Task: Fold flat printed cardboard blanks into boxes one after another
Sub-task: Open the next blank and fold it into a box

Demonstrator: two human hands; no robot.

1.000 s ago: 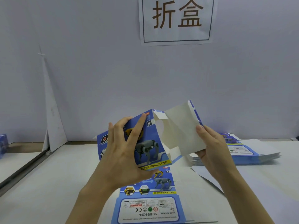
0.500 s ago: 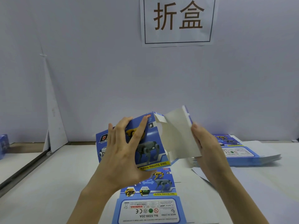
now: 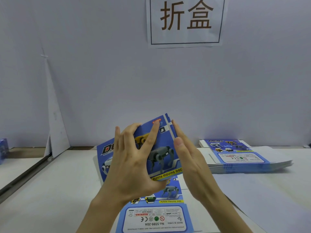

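blue robot-dog printed box (image 3: 161,148) half-folded, held tilted above table, flat blank (image 3: 158,214) below it, stack of blanks (image 3: 242,157) right

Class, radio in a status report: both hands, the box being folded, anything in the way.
Left hand gripping blue printed cardboard box. Right hand flat against its side flap. Flat blue blank underneath on table; nothing blocking.

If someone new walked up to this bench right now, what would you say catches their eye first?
Probably the bright blue box with the robot dog print, held up at centre between the left hand and the right hand, which presses flat against its right side. Next, the white sign with two large brown characters high on the wall. Then the stack of flat blanks on the table to the right.
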